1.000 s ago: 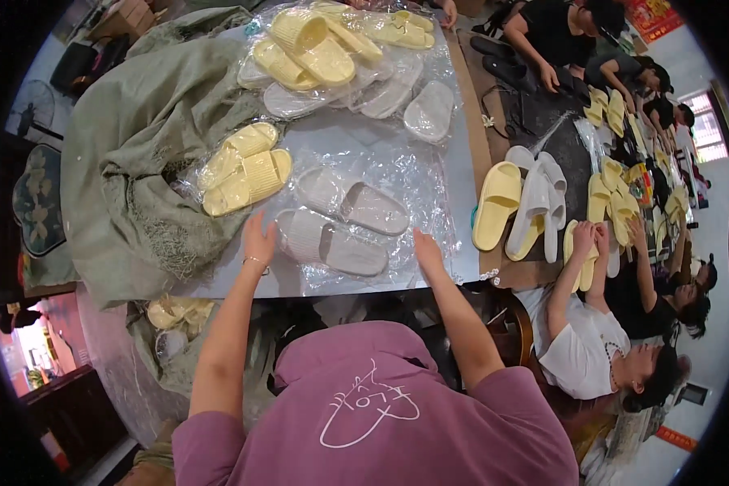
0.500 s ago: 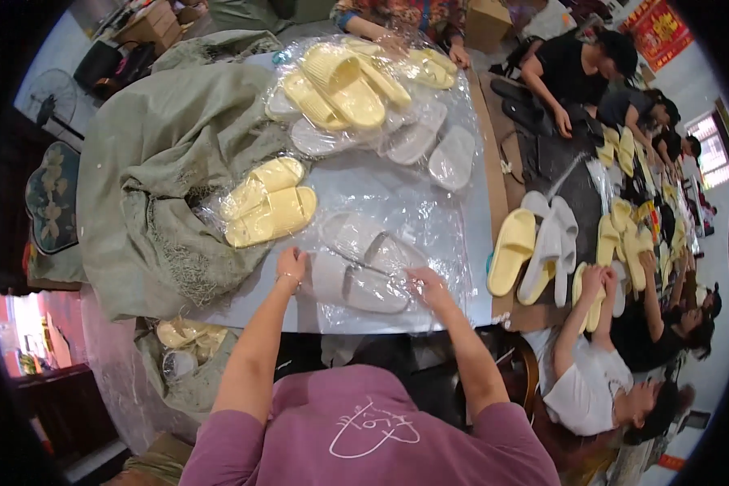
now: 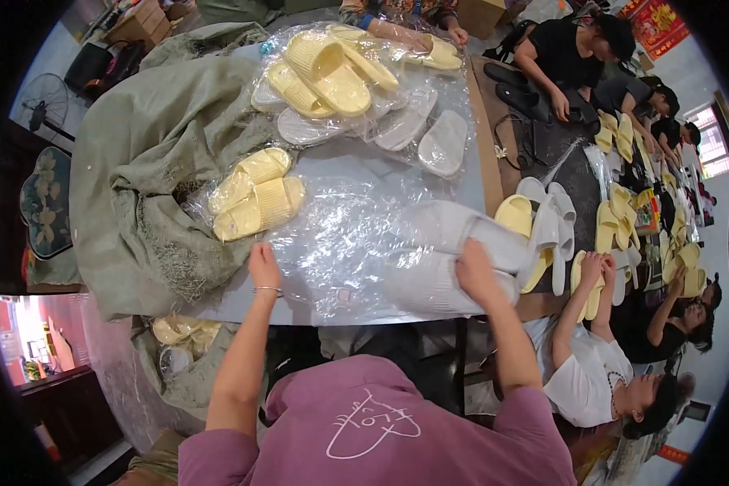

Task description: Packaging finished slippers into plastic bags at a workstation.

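A pair of pale grey slippers (image 3: pixel 441 279) lies at the right side of the table inside a clear plastic bag (image 3: pixel 340 243). My right hand (image 3: pixel 479 271) grips the pair near its right end, fingers closed over the upper slipper. At the bag's left edge, my left hand (image 3: pixel 265 266) is closed in a pinch on the plastic film, which stretches crinkled and shiny between both hands. Just beyond my left hand rests a bagged pair of yellow slippers (image 3: pixel 259 198) against the green sack.
A large green woven sack (image 3: pixel 138 194) covers the table's left. Bagged yellow slippers (image 3: pixel 332 77) and a grey slipper (image 3: pixel 443 144) lie at the far side, near another person's hand (image 3: pixel 417 42). Rightward, loose slippers (image 3: pixel 551 223) sit on a neighbouring table where several people work.
The grey slippers have moved right under my right hand, toward the table's right edge. My left hand has shifted slightly left, and the bag now stretches out between my hands.
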`<control>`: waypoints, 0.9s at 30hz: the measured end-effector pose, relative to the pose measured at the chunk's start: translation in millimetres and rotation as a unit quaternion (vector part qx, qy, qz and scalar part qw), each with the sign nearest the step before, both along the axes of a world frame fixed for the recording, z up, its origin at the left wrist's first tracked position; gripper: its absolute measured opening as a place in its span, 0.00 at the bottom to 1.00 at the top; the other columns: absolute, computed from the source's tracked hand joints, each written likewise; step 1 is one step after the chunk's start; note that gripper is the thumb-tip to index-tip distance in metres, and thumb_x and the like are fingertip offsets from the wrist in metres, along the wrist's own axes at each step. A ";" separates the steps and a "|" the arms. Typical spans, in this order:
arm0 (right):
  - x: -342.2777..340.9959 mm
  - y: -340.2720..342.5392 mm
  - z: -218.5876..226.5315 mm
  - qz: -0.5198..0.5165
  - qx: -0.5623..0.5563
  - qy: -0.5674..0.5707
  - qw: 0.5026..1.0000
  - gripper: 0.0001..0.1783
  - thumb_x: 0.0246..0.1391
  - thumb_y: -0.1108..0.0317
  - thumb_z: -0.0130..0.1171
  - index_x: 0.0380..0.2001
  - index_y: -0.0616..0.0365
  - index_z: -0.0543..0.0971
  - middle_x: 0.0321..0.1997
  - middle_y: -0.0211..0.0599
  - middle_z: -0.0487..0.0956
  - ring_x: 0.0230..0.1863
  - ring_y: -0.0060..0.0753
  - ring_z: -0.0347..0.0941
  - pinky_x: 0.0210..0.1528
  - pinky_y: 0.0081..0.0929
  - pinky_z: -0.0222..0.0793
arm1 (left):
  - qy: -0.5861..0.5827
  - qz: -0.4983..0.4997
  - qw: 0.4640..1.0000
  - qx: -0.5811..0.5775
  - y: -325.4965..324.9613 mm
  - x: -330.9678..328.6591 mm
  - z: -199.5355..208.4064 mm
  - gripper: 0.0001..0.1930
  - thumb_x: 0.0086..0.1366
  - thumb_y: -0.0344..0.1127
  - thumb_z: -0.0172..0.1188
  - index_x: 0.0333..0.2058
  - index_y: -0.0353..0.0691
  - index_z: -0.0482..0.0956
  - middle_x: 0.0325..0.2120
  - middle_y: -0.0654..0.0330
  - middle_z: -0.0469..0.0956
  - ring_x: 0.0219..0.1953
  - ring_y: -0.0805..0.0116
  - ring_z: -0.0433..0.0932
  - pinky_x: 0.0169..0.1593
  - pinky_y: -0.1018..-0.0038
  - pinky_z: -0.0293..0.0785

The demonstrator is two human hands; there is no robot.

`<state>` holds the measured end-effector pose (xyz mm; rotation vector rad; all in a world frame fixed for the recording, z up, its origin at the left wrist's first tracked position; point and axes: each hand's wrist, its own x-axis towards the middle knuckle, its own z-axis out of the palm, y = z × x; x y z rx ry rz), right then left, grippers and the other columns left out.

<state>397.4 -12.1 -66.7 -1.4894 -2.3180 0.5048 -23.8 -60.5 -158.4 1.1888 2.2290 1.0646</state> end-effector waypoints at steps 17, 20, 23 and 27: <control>-156.7 -40.5 -45.0 -0.067 0.043 0.055 0.995 0.13 0.34 0.74 0.52 0.29 0.67 0.73 0.33 0.54 0.70 0.41 0.58 0.63 0.45 0.49 0.55 | 0.011 -0.219 0.976 -0.002 -29.3 65.5 -57.5 0.26 0.59 0.34 0.50 0.56 0.35 0.60 0.56 0.48 0.61 0.59 0.52 0.57 0.62 0.64 0.49; -150.6 -35.3 -124.0 -0.095 0.001 -0.026 0.995 0.12 0.34 0.73 0.54 0.27 0.66 0.73 0.32 0.53 0.70 0.42 0.56 0.63 0.46 0.47 0.55 | -0.009 -0.334 0.917 -0.215 -5.5 62.1 -50.2 0.32 0.60 0.40 0.48 0.60 0.32 0.52 0.61 0.47 0.52 0.64 0.50 0.48 0.65 0.61 0.42; -90.6 -21.7 -146.2 -0.245 0.010 -0.056 0.968 0.15 0.35 0.72 0.57 0.31 0.67 0.73 0.37 0.50 0.70 0.47 0.52 0.62 0.49 0.45 0.54 | 0.251 -0.260 0.923 -0.131 -7.7 59.8 -65.9 0.34 0.61 0.46 0.47 0.62 0.38 0.47 0.64 0.54 0.42 0.65 0.55 0.41 0.65 0.62 0.38; -66.3 -14.8 -165.8 -0.280 0.075 -0.065 0.955 0.17 0.36 0.73 0.56 0.34 0.67 0.71 0.40 0.47 0.69 0.48 0.50 0.61 0.50 0.44 0.53 | 0.232 -0.330 0.896 -0.186 15.9 61.9 -28.8 0.35 0.61 0.45 0.48 0.62 0.37 0.47 0.64 0.52 0.42 0.66 0.55 0.39 0.66 0.58 0.34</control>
